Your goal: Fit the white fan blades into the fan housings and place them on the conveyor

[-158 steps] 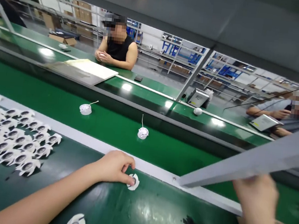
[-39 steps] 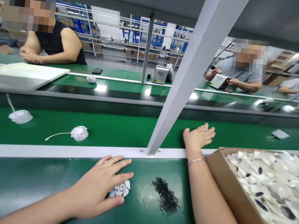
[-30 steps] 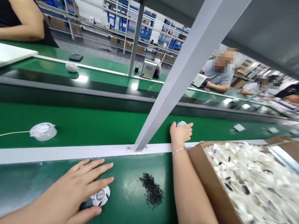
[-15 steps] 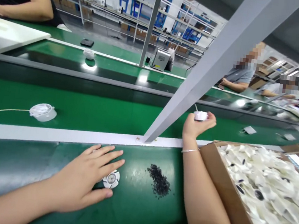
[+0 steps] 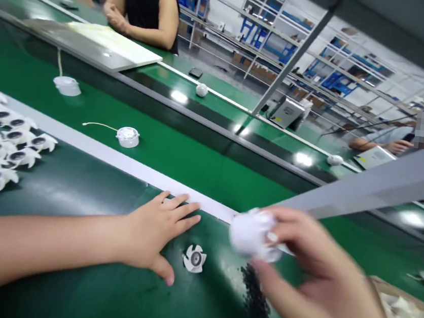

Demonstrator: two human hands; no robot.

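Observation:
My left hand (image 5: 153, 231) lies flat on the dark green work surface (image 5: 68, 275), fingers spread, just left of a small white fan impeller (image 5: 194, 258) that it does not touch. My right hand (image 5: 308, 282), blurred and close to the camera, grips a round white plastic housing (image 5: 251, 233) above the surface, right of the impeller. A pile of small black bits (image 5: 256, 294) lies on the surface below that hand.
Rows of white impellers (image 5: 2, 150) lie at the left. Two white housings with wires (image 5: 127, 136) (image 5: 67, 85) ride the green conveyor belt (image 5: 196, 162). A cardboard box of white parts (image 5: 408, 314) is at the lower right. A grey frame post (image 5: 377, 185) slants above. People sit across the line.
My right hand has lifted the white housing from the belt and brought it back over the work surface. My left hand slid off the impeller. The view swung left.

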